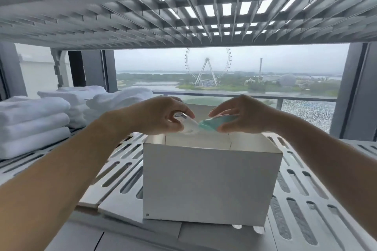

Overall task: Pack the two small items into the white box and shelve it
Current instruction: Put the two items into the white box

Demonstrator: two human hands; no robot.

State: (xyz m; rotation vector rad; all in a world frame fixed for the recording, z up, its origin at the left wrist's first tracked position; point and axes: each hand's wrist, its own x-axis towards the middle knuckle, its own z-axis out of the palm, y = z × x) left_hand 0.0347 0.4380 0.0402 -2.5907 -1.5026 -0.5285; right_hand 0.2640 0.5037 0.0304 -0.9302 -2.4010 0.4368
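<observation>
The grey slotted plastic shelf (302, 189) carries an open white rectangular cardboard box (208, 183) at centre. Stacks of folded white towels (32, 126) rest on its left side.

No legible txt/labels anywhere; tiny mark on white box (212, 181) front corner unreadable.

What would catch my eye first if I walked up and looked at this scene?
Probably the two hands meeting over the open white box at the centre of the slotted shelf: the left hand holds a clear little bottle, the right hand a teal tube. Behind them, through the window, stands a big Ferris wheel, and folded white towels are stacked at the left.
</observation>
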